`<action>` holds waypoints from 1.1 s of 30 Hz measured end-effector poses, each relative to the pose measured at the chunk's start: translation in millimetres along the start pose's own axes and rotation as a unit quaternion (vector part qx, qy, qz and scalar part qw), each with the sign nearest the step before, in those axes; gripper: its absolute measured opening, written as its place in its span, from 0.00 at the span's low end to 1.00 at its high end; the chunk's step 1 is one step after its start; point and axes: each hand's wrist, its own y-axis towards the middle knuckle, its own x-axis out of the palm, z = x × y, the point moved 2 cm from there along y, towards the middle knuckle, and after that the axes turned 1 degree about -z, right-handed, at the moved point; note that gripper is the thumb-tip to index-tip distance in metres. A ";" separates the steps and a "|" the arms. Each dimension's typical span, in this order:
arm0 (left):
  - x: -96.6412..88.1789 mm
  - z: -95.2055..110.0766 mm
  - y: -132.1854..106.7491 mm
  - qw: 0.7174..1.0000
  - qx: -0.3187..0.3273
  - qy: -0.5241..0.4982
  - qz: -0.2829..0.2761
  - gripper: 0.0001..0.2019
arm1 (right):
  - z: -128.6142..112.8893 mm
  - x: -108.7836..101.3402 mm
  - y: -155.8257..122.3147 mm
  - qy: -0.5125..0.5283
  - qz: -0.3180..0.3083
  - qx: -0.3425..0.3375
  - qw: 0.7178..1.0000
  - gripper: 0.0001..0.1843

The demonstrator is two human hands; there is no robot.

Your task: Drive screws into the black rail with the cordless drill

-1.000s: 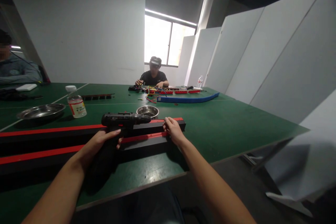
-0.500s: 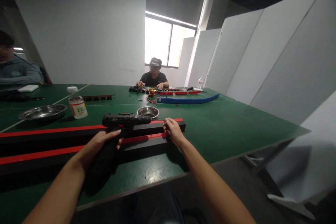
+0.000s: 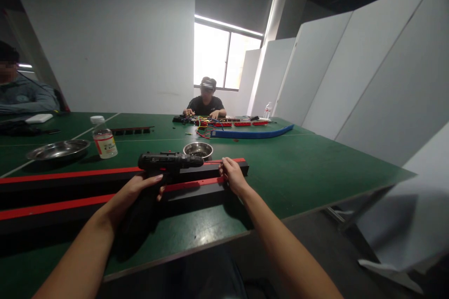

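A black cordless drill (image 3: 162,161) lies level above the bars, its chuck pointing right. My left hand (image 3: 138,188) is wrapped round its grip. At the end of the thin bit, my right hand (image 3: 230,173) is closed in a pinch; whatever sits between those fingertips is too small to make out. Under both hands two long black bars with red top faces run side by side, a rear bar (image 3: 189,175) and a front bar (image 3: 196,192). Just behind the drill stands a small steel bowl (image 3: 209,154) containing small dark pieces.
A bottle (image 3: 106,145) and a steel dish (image 3: 35,155) stand at the left. Farther back lie a blue curved strip (image 3: 250,134) and coloured wires (image 3: 201,125), where a person (image 3: 206,103) works. Another person (image 3: 26,93) sits at far left. The table edge (image 3: 315,208) slants on the right.
Almost nothing differs. Both hands and the drill keep their places, with only a tiny shift of the whole view.
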 end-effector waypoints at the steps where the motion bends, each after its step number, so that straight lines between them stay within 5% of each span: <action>1: 0.3 0.6 -0.4 1.000 -0.002 0.000 -0.003 0.18 | -0.1 0.2 -0.2 0.001 0.001 -0.001 1.000 0.24; 25: 2.4 3.7 -1.9 0.999 0.003 0.018 0.030 0.18 | 0.8 2.6 1.5 -0.053 0.009 -0.022 0.998 0.23; 33: -4.1 -2.3 2.5 1.000 0.015 -0.010 0.006 0.17 | -11.5 5.8 11.6 -0.188 0.027 -0.051 0.981 0.19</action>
